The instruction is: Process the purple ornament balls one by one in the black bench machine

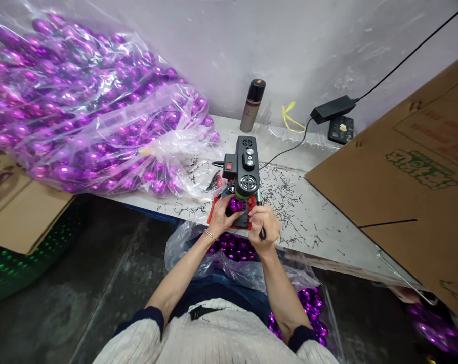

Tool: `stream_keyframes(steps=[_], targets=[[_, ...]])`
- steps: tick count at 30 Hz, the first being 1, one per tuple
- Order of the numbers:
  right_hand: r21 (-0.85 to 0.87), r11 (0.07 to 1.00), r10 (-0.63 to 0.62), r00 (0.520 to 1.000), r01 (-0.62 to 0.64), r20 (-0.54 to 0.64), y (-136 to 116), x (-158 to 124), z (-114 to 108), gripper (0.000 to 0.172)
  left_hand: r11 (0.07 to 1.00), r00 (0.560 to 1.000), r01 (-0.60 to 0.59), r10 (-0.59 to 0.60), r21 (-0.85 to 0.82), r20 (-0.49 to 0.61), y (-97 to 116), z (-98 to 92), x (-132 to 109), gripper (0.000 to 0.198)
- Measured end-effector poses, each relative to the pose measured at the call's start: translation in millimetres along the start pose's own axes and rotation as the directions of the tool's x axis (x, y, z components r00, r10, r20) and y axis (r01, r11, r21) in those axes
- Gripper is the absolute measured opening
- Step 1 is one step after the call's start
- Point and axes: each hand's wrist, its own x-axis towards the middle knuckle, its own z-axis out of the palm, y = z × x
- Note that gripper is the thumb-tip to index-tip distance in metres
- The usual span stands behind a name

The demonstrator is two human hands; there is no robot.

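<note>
A small black press machine (247,164) with round vents and a red switch stands on a red and black base at the table's front edge. My left hand (221,216) holds a shiny purple ball (236,204) under the machine's head, thumb and fingers on either side of it. My right hand (264,227) is wrapped round the black-gripped lever (262,233) at the machine's right side. Below both hands, an open clear bag of purple balls (234,246) lies against my lap.
A large tied bag of purple balls (99,111) fills the left. Behind the machine stand a spray can (252,106), a yellow tie (290,119) and a power adapter (333,108). Black bits (285,197) litter the white table (320,202). A cardboard box (403,187) leans in from the right.
</note>
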Motion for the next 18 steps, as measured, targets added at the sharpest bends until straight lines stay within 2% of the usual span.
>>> stream_keyframes(steps=[4, 9, 18], targets=[[0.002, 1.0, -0.023, 0.998, 0.023, -0.064, 7.9, -17.1, 9.4, 0.025, 1.0, 1.0, -0.003, 0.003, 0.01, 0.003, -0.3, -0.9, -1.0, 0.06], [-0.018, 0.999, 0.037, 0.995, -0.039, -0.092, 12.8, -31.2, 15.0, 0.026, 0.999, 1.0, 0.011, -0.011, 0.03, 0.012, -1.2, -0.5, -1.7, 0.06], [0.059, 0.997, 0.051, 0.992, -0.045, -0.117, 15.9, -40.2, 18.3, 0.025, 0.992, 0.994, -0.093, 0.097, 0.084, -0.043, -3.4, 3.8, -3.2, 0.056]])
